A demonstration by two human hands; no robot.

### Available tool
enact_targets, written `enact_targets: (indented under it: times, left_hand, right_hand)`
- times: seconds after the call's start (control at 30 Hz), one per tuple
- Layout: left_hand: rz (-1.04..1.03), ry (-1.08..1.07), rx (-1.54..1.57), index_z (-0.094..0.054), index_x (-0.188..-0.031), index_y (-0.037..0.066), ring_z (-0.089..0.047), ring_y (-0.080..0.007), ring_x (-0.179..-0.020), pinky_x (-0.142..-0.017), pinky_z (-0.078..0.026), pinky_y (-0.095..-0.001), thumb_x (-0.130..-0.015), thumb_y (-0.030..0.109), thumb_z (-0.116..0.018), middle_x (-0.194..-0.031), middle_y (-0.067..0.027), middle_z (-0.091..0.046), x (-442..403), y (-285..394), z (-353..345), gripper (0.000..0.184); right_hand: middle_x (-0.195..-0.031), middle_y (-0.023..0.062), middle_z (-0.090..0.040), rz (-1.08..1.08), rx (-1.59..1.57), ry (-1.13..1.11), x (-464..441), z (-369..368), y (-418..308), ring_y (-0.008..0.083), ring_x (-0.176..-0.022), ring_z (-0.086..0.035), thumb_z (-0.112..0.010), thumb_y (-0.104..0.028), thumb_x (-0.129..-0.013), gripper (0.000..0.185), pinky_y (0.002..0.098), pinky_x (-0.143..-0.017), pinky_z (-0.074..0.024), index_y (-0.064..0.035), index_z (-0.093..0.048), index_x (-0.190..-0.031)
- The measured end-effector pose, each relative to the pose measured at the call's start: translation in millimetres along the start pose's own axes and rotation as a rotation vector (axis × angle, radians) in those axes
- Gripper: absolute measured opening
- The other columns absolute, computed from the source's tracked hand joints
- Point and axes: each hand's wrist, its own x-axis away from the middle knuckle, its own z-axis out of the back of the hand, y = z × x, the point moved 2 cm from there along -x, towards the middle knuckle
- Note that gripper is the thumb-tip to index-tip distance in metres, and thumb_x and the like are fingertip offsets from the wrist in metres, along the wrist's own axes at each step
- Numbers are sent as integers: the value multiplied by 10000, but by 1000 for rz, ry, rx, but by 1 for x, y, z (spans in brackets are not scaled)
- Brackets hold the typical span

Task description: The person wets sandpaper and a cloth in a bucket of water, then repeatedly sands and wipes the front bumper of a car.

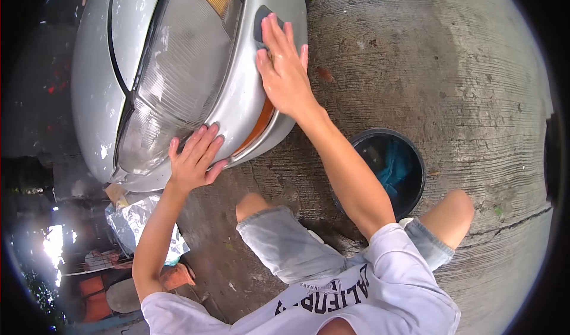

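Observation:
The silver car's front corner fills the upper left, with a ribbed headlight [184, 50] and a painted bumper [237, 106]. My left hand [193, 162] lies with fingers apart on the bumper just below the headlight, holding nothing visible. Farther up the bumper, my right hand [286, 77] presses a thin dark grey pad [260, 25] against the paint. The pad is partly hidden under its fingers. An orange side marker [259, 124] shows between the two hands.
A round black bucket [423, 178] with bluish cloth and dark liquid stands on rough concrete [475, 103] by my right knee. Crumpled foil [133, 219] lies at the lower left, near reddish blocks [95, 305]. My bent knees are close to the car and bucket.

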Motion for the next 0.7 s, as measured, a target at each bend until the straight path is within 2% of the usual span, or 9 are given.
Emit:
enact_targets:
  times: [0.07, 0.13, 0.17, 0.23, 0.3, 0.4, 0.47, 0.63, 0.7]
  left_hand:
    - [-5, 7, -20, -593, -1344, 171, -517, -190, -1312, -1195, -31, -488, -887, 453, -620, -1406, -22, -580, -7, -7, -2, 538]
    - [-19, 24, -14, -597, -1340, 171, -525, -194, -1305, -1195, -32, -488, -885, 447, -623, -1404, -22, -582, -4, -5, -1, 533]
    - [-19, 23, -14, -597, -1340, 171, -525, -194, -1305, -1195, -32, -488, -885, 447, -623, -1404, -22, -582, -4, -5, -1, 533]
    - [-70, 42, 1, -576, -1338, 95, -523, -268, -1310, -1192, -30, -492, -862, 404, -650, -1395, -99, -581, -5, -6, -1, 573]
    - [-64, 23, -9, -574, -1340, 94, -527, -269, -1307, -1192, -28, -492, -866, 410, -644, -1396, -100, -581, -6, -4, 0, 574]
    - [-68, 26, -15, -572, -1343, 93, -530, -268, -1304, -1193, -27, -492, -870, 409, -640, -1397, -100, -579, -7, -7, 1, 573]
    - [-68, 35, 1, -572, -1343, 94, -530, -267, -1304, -1193, -26, -492, -870, 404, -641, -1398, -98, -579, -6, -6, 1, 570]
    - [-47, 11, -12, -573, -1345, 102, -529, -263, -1307, -1192, -28, -491, -849, 396, -666, -1401, -94, -576, -7, -4, 4, 585]
    - [-52, 23, -2, -576, -1343, 101, -531, -263, -1305, -1192, -31, -490, -847, 398, -667, -1401, -93, -577, -6, -6, 3, 585]
  right_hand:
    - [-1629, 134, -193, 29, -24, -11, 35, -2, -18, 406, -1493, -159, -531, -236, -954, 659, 714, -1116, -83, -76, -279, -1542]
    - [-1636, 117, -188, 12, -34, -156, 96, -14, -29, 391, -1504, -142, -575, -263, -902, 718, 721, -1112, -65, -87, -296, -1540]
    - [-1636, 110, -192, 25, -28, -147, 89, -10, -27, 392, -1503, -140, -560, -263, -915, 699, 718, -1114, -65, -90, -296, -1539]
    - [-1636, 96, -198, 34, -14, -83, 43, -1, -16, 396, -1502, -136, -528, -266, -942, 668, 710, -1118, -63, -95, -291, -1542]
    - [-1636, 102, -194, 29, -65, -7, -10, 1, 1, 404, -1498, -137, -495, -261, -970, 640, 697, -1124, -59, -86, -278, -1546]
    - [-1634, 114, -196, 4, -53, -28, 52, -7, -21, 399, -1501, -134, -509, -272, -960, 658, 705, -1119, -60, -79, -280, -1546]
    - [-1630, 114, -212, -10, -65, -138, 104, -17, -22, 386, -1509, -122, -532, -300, -941, 686, 727, -1104, -51, -89, -287, -1546]
    - [-1622, 99, -240, 48, 42, -18, -5, 6, 7, 400, -1502, -131, -528, -285, -948, 676, 691, -1131, -81, -118, -274, -1552]
    - [-1626, 98, -228, 67, 36, -57, 35, 4, -12, 403, -1500, -134, -532, -284, -946, 678, 696, -1127, -87, -117, -275, -1552]
